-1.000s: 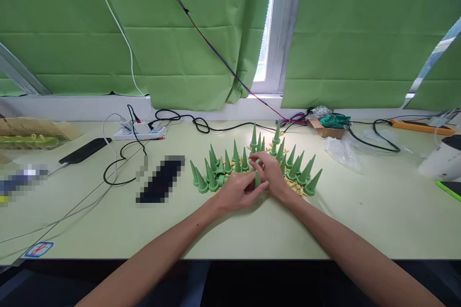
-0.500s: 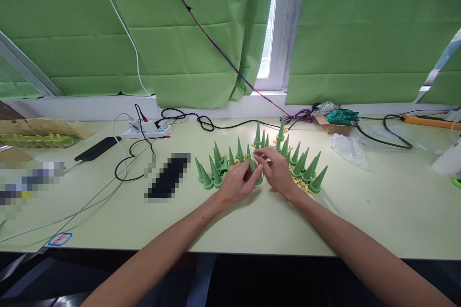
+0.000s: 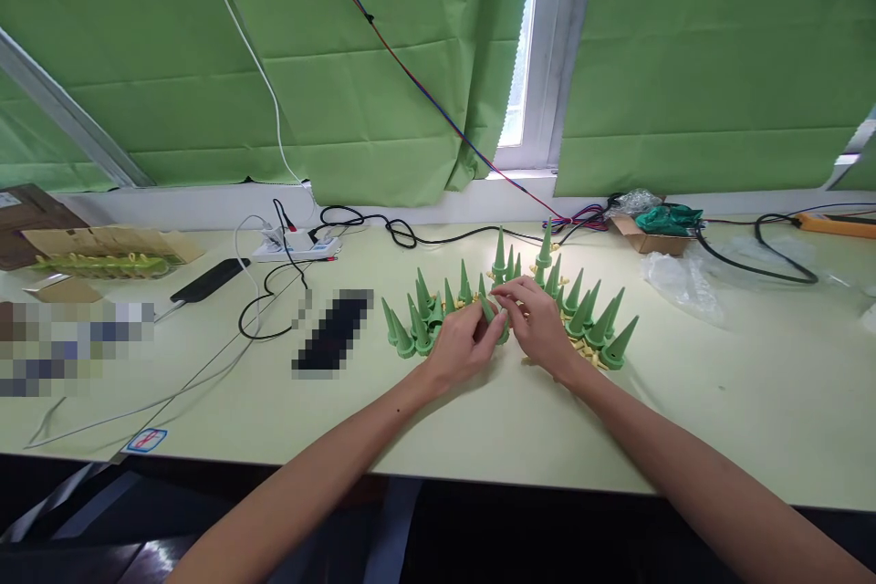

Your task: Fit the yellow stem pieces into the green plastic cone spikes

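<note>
My left hand (image 3: 464, 342) is closed around a green cone (image 3: 488, 310), which leans with its tip up and its wide base near the tabletop. Close against it, my right hand (image 3: 537, 319) has thumb and fingers pinched together by the cone's upper part; whatever lies in that pinch is too small to name. Several more green cones (image 3: 621, 342) with flanged bases stand in clusters to the left, behind and right of my hands. Small yellow pieces (image 3: 589, 352) lie scattered among the cones, partly hidden by my right hand.
A blurred dark rectangle (image 3: 333, 331) lies left of the cones. Behind it are a white power strip (image 3: 297, 245) and a black cable (image 3: 397, 233). A small cardboard box (image 3: 650, 240) and clear plastic bag (image 3: 681, 287) sit back right. An open carton (image 3: 113, 246) stands far left.
The view has shifted slightly, so everything appears a little further right. My hands keep nearly the same pose at the held cone, with the right fingers still pinched beside it.
</note>
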The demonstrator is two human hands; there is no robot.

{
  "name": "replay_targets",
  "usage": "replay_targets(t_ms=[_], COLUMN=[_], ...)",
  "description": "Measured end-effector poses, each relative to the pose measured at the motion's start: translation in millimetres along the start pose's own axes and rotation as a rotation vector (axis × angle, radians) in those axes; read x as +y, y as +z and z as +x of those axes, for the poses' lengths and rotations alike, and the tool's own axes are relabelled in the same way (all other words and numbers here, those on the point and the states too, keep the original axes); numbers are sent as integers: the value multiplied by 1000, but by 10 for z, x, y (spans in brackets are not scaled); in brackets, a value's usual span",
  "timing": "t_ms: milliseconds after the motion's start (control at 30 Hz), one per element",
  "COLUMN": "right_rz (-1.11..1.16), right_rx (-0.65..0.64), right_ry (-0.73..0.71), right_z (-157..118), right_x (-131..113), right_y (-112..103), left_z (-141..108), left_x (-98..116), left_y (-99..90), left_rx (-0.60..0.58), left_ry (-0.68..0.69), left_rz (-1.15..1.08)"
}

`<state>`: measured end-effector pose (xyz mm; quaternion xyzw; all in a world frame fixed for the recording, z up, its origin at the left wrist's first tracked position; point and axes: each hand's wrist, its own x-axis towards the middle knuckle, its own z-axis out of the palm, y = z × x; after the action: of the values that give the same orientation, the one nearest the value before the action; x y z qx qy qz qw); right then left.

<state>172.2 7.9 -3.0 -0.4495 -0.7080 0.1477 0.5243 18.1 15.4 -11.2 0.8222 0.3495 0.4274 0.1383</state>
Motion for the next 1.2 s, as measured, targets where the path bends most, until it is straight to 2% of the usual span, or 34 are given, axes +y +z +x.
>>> replay_targets(t_ms=[367, 933, 1200], right_rz=[1, 53, 123], right_rx=[15, 26, 44], right_ry=[-7, -26, -30], right_z=[8, -4, 10], right_x=[-12, 27, 14], right_y=[-30, -38, -63], left_z=[17, 40, 59], left_x=[24, 47, 66], left_y=[-8, -10, -35], left_rx=[15, 21, 7], left_ry=[-69, -92, -148], left_rz=[15, -32, -125])
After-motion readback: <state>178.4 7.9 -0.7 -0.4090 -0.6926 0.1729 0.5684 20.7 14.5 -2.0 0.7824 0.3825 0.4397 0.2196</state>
